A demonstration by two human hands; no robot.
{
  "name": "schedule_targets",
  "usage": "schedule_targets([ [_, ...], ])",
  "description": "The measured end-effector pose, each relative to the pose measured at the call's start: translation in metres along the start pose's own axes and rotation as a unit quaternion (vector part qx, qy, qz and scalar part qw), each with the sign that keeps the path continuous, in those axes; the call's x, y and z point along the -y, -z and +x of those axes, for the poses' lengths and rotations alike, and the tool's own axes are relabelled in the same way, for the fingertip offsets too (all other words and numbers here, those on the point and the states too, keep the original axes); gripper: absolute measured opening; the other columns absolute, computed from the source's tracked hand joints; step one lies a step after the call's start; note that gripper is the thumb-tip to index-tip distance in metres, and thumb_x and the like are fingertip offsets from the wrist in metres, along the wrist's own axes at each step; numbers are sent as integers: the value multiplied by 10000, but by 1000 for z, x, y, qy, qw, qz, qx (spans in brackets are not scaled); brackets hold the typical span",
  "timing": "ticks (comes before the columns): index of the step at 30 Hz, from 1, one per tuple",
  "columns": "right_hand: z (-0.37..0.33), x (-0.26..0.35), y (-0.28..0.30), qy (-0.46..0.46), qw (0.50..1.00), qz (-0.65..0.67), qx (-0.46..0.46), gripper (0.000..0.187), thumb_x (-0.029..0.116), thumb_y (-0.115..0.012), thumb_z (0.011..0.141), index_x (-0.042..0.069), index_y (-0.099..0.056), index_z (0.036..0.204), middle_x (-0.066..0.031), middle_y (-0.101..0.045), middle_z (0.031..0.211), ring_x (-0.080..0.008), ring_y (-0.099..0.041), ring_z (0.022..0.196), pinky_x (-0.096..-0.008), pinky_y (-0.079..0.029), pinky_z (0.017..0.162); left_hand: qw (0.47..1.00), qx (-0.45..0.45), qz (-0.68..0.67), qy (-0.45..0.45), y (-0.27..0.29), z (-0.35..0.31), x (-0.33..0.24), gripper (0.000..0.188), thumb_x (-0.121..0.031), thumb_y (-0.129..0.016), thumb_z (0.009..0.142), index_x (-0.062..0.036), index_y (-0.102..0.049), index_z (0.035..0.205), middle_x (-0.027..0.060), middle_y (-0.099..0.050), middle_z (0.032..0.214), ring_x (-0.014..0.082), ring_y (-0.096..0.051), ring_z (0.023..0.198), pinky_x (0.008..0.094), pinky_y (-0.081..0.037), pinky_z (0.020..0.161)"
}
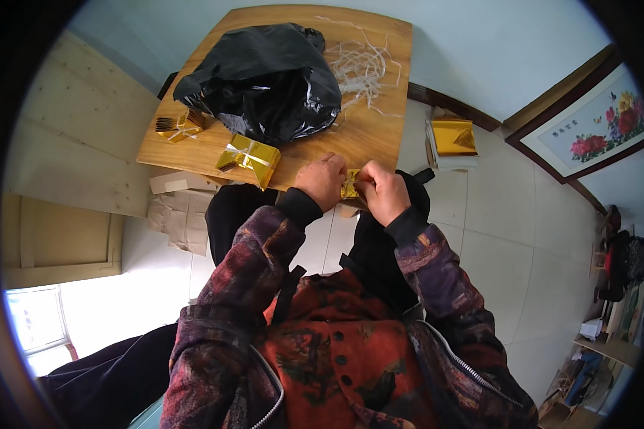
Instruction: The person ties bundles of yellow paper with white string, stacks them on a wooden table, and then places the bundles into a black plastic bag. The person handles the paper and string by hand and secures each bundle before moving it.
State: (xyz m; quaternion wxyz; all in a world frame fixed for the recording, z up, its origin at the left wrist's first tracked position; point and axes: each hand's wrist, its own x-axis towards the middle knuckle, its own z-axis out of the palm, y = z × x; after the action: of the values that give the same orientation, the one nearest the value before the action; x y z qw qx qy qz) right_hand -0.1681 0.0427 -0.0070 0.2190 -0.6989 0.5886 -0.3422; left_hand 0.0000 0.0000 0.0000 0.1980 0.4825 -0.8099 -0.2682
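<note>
At the table's near edge lies a small gold foil bundle with white string across it. On its left side is my left hand, the fingers closed in a pinch at the string. From the right my right hand meets it, thumb and fingertips also pinched at the string. The fingers partly cover the bundle. A larger gold bundle, tied crosswise with white string, sits left of my left hand. Farther left is another tied bundle with dark layered edges showing.
A large black plastic bag covers much of the wooden table. Loose white strings lie tangled at the far right. Brown cardboard is on the floor at left; a gold-topped stack stands right of the table.
</note>
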Motion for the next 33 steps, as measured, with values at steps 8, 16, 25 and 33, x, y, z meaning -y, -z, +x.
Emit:
schedule_targets([
  [8, 3, 4, 4, -29, 1000, 5, 7, 101, 111, -636, 802, 62, -550, 822, -147, -636, 746, -361, -622, 721, -436, -477, 601, 997, 11, -82, -8, -5, -1, -10, 111, -147, -612, 759, -45, -627, 800, 135, -640, 779, 296, -620, 765, 395, -472, 701],
  [16, -2, 2, 7, 14, 1000, -16, 20, 104, 109, -639, 790, 67, -563, 846, -146, -640, 764, -377, -611, 748, -452, -468, 604, 991, 27, -81, 106, -9, 0, -26, 138, -220, -606, 751, -97, -663, 779, 103, -665, 743, 289, -625, 760, 389, -361, 798],
  [25, -2, 5, 4, 2, 1000, 8, 4, 117, 91, -650, 769, 51, -549, 812, -149, -632, 763, -373, -608, 743, -444, -464, 599, 983, 28, -162, 82, -5, 0, -14, 130, -169, -620, 803, -69, -665, 872, 65, -626, 691, 184, -602, 631, 319, -463, 628],
  [33, 0, 8, 7, 3, 1000, 18, -5, 128, 58, -676, 753, 3, -561, 770, -172, -622, 713, -341, -629, 664, -356, -487, 575, 998, -26, -39, -49, -3, -3, -14, 165, -105, -589, 779, -103, -660, 928, 68, -601, 766, 270, -603, 722, 374, -459, 666],
])
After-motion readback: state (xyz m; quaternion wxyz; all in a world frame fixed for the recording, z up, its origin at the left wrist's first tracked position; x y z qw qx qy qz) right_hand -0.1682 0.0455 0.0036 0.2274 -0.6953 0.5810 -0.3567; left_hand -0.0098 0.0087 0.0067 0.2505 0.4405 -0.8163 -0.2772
